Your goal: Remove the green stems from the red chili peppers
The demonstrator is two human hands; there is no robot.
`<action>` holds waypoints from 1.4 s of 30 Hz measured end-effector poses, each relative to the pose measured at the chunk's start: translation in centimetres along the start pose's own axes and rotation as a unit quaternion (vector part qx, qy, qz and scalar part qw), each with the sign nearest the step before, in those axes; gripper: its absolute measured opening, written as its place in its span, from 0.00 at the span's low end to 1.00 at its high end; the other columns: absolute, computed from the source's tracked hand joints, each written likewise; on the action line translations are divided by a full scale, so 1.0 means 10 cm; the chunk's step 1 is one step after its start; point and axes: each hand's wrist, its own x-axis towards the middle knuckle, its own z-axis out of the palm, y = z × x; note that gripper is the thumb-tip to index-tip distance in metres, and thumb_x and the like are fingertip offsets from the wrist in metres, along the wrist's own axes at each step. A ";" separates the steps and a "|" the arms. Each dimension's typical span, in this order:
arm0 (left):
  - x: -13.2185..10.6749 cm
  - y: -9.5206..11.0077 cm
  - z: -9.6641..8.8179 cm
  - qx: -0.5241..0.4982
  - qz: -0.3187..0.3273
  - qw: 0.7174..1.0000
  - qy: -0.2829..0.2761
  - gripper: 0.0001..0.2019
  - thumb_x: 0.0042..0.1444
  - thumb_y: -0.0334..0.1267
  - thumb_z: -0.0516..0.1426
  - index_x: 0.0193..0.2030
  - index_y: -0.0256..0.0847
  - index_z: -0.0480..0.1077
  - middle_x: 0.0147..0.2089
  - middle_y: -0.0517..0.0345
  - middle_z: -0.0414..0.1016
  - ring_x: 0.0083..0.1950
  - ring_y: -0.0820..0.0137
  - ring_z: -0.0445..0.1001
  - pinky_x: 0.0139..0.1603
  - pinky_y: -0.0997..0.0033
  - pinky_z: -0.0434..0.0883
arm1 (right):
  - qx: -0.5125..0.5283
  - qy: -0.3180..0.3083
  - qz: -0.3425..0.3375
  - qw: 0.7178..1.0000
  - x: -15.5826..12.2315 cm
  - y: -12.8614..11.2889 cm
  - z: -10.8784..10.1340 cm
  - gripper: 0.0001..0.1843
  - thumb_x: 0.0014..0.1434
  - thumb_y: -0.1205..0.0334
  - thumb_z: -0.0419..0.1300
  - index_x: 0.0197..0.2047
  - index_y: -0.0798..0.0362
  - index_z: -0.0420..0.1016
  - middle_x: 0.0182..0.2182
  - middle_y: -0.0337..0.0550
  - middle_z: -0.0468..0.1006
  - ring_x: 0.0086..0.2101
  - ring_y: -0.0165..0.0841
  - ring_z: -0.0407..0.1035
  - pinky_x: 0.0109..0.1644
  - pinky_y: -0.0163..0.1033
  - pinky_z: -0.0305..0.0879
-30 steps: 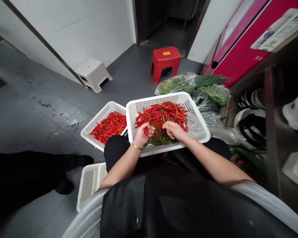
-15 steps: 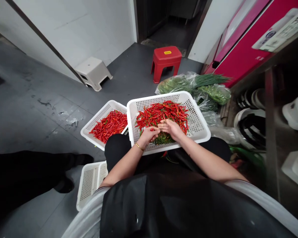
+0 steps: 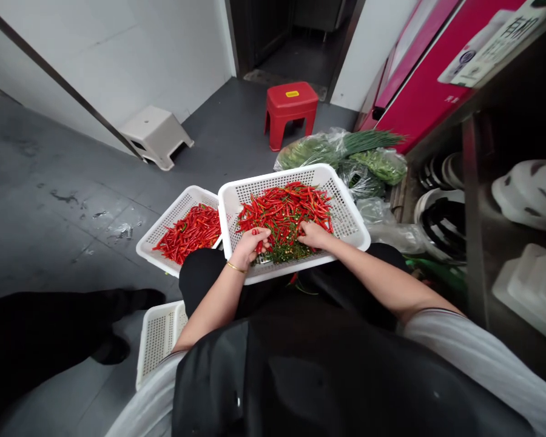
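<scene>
From where I stand, I see a person with a white basket [image 3: 348, 213] resting across their black-clad thighs. Red chillies [image 3: 291, 200] are heaped in the middle and far part of it, and a tangle of green stems [image 3: 284, 252] lies along the near side. The left hand [image 3: 250, 247], a gold bracelet [image 3: 235, 267] at its wrist, is curled closed around a few red chillies, their tips poking out by the thumb. The right hand [image 3: 316, 235] reaches down to the edge of the heap with its fingers bent; I cannot tell whether anything is pinched between them. The two hands are apart, with stems and chillies between them.

Just beside the left knee sits a second basket [image 3: 146, 247] with its own pile of red chillies; whether the two rims touch I cannot make out. Another pale basket [image 3: 157, 340] is on the floor nearer the person's left side, close to the dark shoes [image 3: 113, 351] of somebody else. Beyond the lap, clear bags of green vegetables [image 3: 312, 152] lie near a red stool [image 3: 292, 100], and a pale step stool [image 3: 152, 130] stands against the wall.
</scene>
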 end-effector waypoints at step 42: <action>-0.08 -0.16 0.21 -0.079 0.069 0.992 -0.068 0.22 0.41 0.34 0.67 0.44 0.35 0.68 0.17 0.72 0.61 0.14 0.83 0.54 0.17 0.79 0.46 | 0.188 0.050 -0.224 0.955 -0.55 -0.57 0.09 0.15 0.62 0.64 0.53 0.24 0.54 0.70 0.23 0.39 0.74 0.27 0.27 0.68 0.36 0.32 0.62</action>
